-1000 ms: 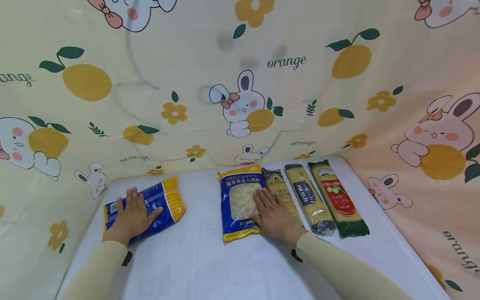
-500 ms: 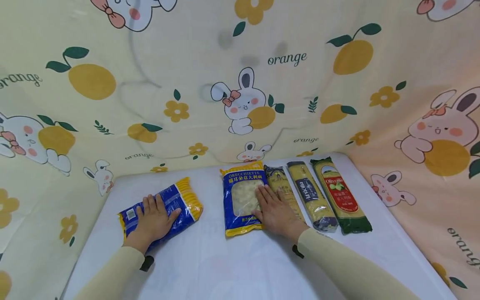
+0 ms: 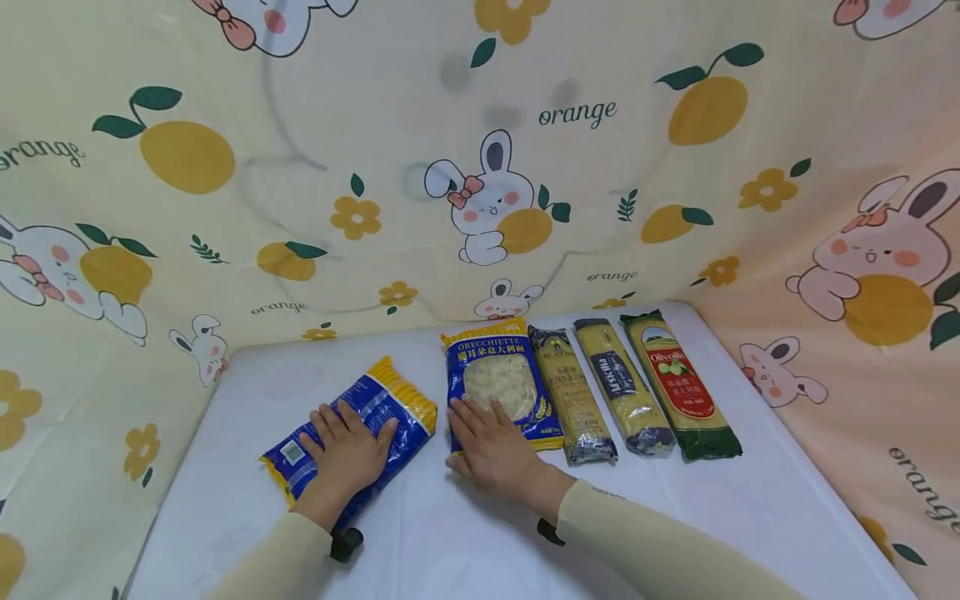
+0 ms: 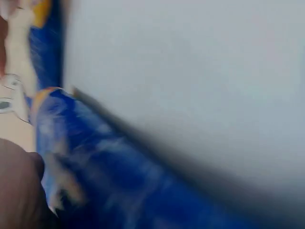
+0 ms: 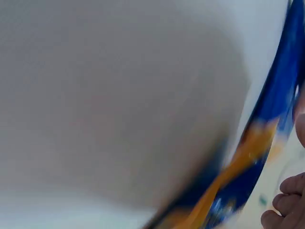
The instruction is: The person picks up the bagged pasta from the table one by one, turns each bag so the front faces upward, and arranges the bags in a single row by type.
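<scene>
My left hand (image 3: pixel 345 450) lies flat, fingers spread, on a blue and yellow pasta bag (image 3: pixel 401 408) turned back side up and slanted on the white table. The same bag's blue side (image 4: pixel 128 167) fills the bottom of the blurred left wrist view. Beside it lies an orecchiette bag (image 3: pixel 498 375), front up, with a clear window showing pale pasta. Across its lower left part rests my right hand (image 3: pixel 498 446), fingers extended; a thumb is near its bottom edge. In the right wrist view, a blue and yellow bag edge (image 5: pixel 248 157) shows at right, blurred.
Right of the orecchiette bag lie three long pasta packs in a row: a dark-topped golden one (image 3: pixel 573 400), one with a navy label (image 3: pixel 618 383) and a green one with a red label (image 3: pixel 678 383). A printed cloth (image 3: pixel 420 108) rises behind the white table (image 3: pixel 442 542).
My left hand has slid rightward with its bag, which now slants more steeply. My right hand has shifted left across the orecchiette bag, uncovering the dark-topped pack.
</scene>
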The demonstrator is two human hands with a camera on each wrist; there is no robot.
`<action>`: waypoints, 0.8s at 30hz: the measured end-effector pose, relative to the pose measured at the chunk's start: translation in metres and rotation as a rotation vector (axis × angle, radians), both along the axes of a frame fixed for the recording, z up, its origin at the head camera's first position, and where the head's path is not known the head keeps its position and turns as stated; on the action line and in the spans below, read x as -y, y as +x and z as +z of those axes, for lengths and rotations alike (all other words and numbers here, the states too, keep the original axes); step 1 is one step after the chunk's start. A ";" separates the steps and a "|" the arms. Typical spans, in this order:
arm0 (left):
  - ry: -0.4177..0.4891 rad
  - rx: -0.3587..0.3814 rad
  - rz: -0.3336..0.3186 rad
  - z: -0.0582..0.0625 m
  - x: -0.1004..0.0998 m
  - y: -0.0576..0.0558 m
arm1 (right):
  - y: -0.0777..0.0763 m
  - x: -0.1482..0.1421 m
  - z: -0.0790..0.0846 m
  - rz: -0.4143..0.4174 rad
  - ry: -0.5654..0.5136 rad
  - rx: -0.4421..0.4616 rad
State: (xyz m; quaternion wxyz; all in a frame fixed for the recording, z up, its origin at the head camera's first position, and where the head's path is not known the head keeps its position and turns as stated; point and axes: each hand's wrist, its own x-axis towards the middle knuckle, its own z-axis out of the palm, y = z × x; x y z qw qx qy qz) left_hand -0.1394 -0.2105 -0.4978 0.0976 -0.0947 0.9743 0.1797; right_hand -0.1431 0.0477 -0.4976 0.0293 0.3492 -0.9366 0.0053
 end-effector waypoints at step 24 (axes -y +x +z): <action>-0.001 0.125 -0.369 0.027 0.008 0.073 | -0.026 0.049 0.002 -0.017 0.173 0.092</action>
